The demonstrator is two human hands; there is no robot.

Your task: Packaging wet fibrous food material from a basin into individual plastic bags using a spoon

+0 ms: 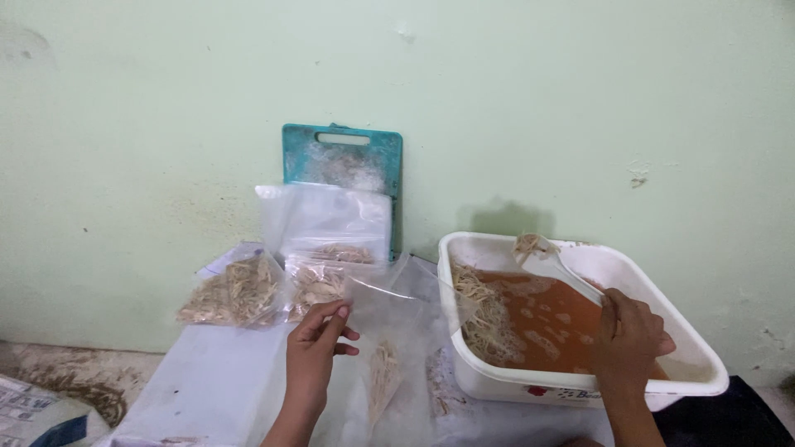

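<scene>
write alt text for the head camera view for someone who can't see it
A person's left hand holds open a clear plastic bag while the right hand lifts a white spoon of pale shreds over a white tub of orange liquid. Filled bags and a teal cutting board stand against a pale green wall.

I couldn't see how far the white spoon [556, 269] handle ran inside the right hand [629, 339]. Both forearms were cut off by the bottom edge, as was the sack [37, 414] at lower left.
</scene>
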